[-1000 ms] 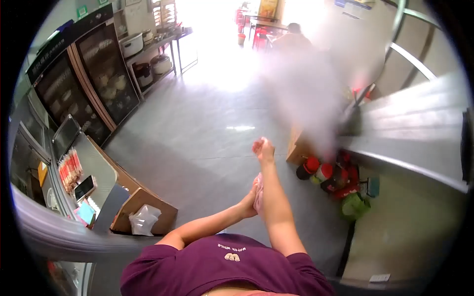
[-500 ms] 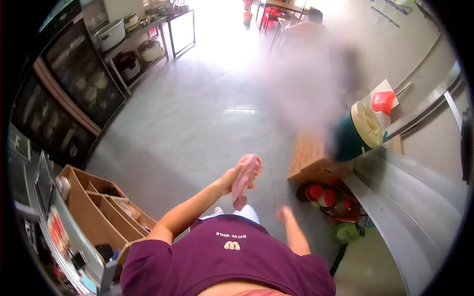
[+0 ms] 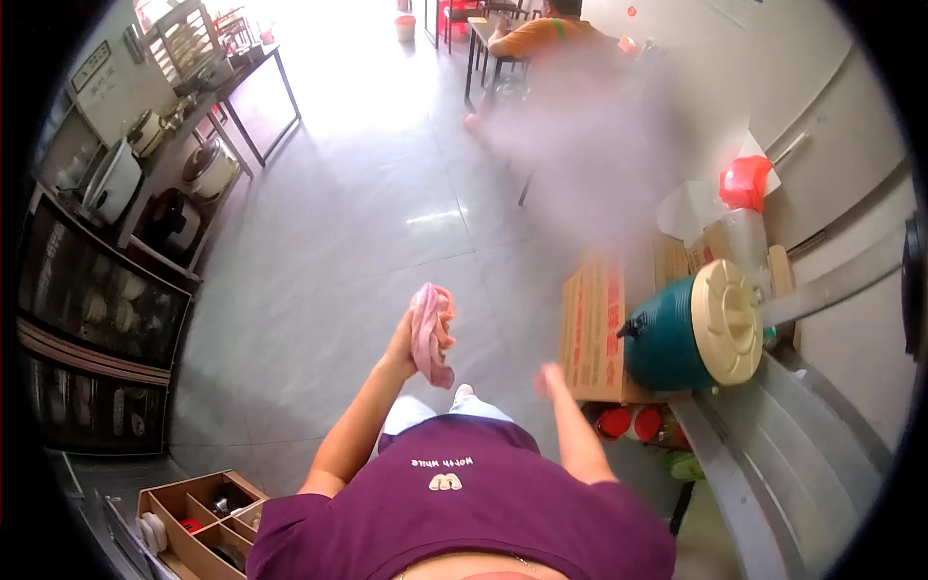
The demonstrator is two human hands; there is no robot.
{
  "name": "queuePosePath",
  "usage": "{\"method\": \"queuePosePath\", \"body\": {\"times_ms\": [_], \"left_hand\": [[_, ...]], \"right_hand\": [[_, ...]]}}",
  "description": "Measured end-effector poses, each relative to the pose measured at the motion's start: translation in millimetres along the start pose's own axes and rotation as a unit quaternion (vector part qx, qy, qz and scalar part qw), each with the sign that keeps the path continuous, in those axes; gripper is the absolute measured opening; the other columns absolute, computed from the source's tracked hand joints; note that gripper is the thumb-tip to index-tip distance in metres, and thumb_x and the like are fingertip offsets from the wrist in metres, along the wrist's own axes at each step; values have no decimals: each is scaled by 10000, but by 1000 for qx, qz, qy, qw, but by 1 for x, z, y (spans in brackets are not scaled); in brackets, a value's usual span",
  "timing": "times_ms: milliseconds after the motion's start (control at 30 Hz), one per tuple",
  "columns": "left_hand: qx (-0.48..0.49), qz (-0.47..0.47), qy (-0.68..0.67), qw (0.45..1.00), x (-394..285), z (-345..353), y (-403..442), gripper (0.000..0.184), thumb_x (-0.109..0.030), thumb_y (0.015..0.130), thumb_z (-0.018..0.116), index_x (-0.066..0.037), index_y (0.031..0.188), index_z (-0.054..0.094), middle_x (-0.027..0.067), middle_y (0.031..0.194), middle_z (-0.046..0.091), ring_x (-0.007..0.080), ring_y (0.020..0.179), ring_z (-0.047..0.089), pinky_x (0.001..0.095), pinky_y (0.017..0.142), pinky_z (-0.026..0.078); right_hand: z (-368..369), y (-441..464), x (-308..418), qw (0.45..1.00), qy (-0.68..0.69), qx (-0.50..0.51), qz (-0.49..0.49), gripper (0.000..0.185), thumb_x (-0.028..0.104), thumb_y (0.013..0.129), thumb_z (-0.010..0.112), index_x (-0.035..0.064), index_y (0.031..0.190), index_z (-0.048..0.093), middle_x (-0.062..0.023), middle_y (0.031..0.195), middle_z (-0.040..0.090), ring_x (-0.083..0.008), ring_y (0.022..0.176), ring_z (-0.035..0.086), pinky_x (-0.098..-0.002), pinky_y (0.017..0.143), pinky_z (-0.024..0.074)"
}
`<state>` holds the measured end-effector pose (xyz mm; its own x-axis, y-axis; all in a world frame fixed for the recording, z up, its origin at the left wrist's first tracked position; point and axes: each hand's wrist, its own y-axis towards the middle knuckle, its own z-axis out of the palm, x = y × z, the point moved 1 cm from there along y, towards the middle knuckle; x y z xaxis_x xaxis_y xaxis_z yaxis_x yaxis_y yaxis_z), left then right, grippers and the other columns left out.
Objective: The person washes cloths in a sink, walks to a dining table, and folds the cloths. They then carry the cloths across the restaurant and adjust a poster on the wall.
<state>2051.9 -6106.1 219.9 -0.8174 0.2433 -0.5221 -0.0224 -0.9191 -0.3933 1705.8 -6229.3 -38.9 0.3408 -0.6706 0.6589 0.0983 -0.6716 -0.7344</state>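
Note:
My left hand (image 3: 399, 350) is closed around a crumpled pink cloth (image 3: 431, 333), held out in front of my body above the floor. Part of the cloth hangs below the fingers. On the other side, my right hand (image 3: 549, 381) hangs low near a cardboard box (image 3: 592, 329); no gap to the box can be judged. That hand is small and blurred, so its fingers do not show clearly.
A teal drink cooler with a cream lid (image 3: 730, 324) stands on my right, beside a metal counter. Shelving with rice cookers (image 3: 210, 169) and a wooden compartment box (image 3: 188, 498) are on my left. Ahead, a person in orange (image 3: 541, 41) sits at a table. A blurry smear covers the upper right.
The view has moved forward and turned, with the cooler and the seated person now plainer. My left hand still grips the cloth, now further left in view.

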Motion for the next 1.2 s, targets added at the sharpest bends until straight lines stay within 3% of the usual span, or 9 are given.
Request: {"method": "queuePosePath", "body": {"times_ms": [67, 167, 333, 500, 667, 700, 833, 967, 1200], "left_hand": [[2, 37, -21, 999, -33, -9, 28, 528, -514, 873, 382, -54, 1093, 523, 85, 893, 578, 242, 729, 608, 324, 614, 497], [-65, 71, -65, 993, -88, -19, 61, 535, -500, 875, 374, -43, 1112, 520, 88, 889, 580, 244, 731, 612, 346, 625, 510], [-76, 100, -51, 991, -177, -84, 122, 472, -458, 899, 351, -59, 1076, 532, 72, 874, 574, 210, 695, 597, 362, 657, 522], [-133, 127, 31, 982, -285, -102, 200, 483, -455, 905, 375, -78, 1198, 443, 73, 957, 553, 192, 764, 585, 376, 695, 522], [-47, 61, 158, 984, -407, -100, 297, 554, -429, 907, 401, -50, 1306, 334, 111, 1139, 506, 202, 1013, 525, 353, 803, 480], [-81, 101, 226, 966, -424, -95, 319, 568, -429, 910, 390, -26, 1305, 327, 123, 1167, 488, 210, 1062, 509, 322, 882, 428], [-40, 49, 114, 991, -480, -80, 400, 558, -354, 926, 416, -26, 1354, 275, 141, 1305, 375, 199, 1177, 411, 306, 993, 323], [7, 55, 236, 970, -537, -46, 462, 538, -307, 914, 470, -32, 1345, 302, 105, 1275, 424, 183, 1166, 415, 296, 969, 347], [-55, 55, 339, 937, -642, -55, 593, 446, -258, 876, 544, -92, 1262, 396, 74, 1130, 527, 155, 981, 531, 290, 781, 448]], "right_hand": [[51, 38, 132, 990, 91, 54, -91, 184, 274, 816, 559, 93, 840, 537, -103, 727, 574, -231, 596, 555, -393, 479, 447], [151, 2, 324, 972, 48, 171, -151, 206, 284, 847, 562, 100, 938, 559, -61, 781, 599, -187, 639, 573, -343, 596, 487], [284, 3, 442, 874, -62, 409, -255, 246, 281, 869, 525, 62, 966, 583, -62, 803, 620, -135, 681, 593, -267, 584, 481], [346, 20, 498, 889, -113, 413, -160, 301, 310, 881, 520, 58, 1037, 567, -50, 804, 617, -124, 677, 588, -250, 614, 478], [379, 74, 602, 891, -39, 403, -207, 382, 326, 890, 516, 56, 1159, 508, -69, 907, 609, -128, 767, 592, -261, 661, 484], [388, 84, 623, 892, -27, 394, -222, 405, 332, 886, 518, 57, 1181, 488, -66, 923, 601, -125, 769, 583, -259, 659, 480], [402, 129, 694, 895, -44, 359, -261, 577, 372, 823, 602, 54, 1261, 402, -66, 1036, 562, -123, 884, 548, -278, 716, 469], [410, 184, 755, 884, -53, 332, -323, 620, 302, 793, 667, 5, 1259, 386, -97, 1177, 504, -149, 1067, 491, -297, 871, 432], [432, 291, 892, 874, 11, 401, -273, 497, 249, 788, 675, -8, 1170, 488, -87, 1097, 560, -147, 1013, 521, -297, 888, 419]]}}
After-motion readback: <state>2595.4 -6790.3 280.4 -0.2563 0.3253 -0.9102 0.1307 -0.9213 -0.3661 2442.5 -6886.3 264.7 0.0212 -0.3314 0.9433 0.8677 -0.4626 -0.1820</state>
